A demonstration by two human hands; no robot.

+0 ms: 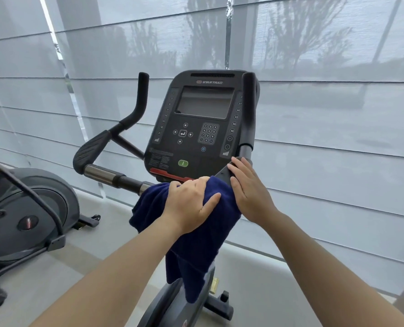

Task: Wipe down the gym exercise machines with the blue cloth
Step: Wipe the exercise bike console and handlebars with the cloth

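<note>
An exercise bike stands in front of me, its black console (196, 128) facing me with a dark screen and keypad. The dark blue cloth (191, 246) is draped over the handlebar just below the console and hangs down over the bike's post. My left hand (191, 204) lies on top of the cloth, fingers curved over it and pressing it onto the bar. My right hand (248, 187) rests with straight fingers on the cloth's right edge and on the black arm pad (223, 173) beside the console.
The left handlebar (116, 142) with its arm pad and chrome grip reaches out to the left. An upright grip (248, 109) rises at the console's right. A second machine (26, 218) stands at the left on the floor. Sheer window blinds (337, 138) close off the back.
</note>
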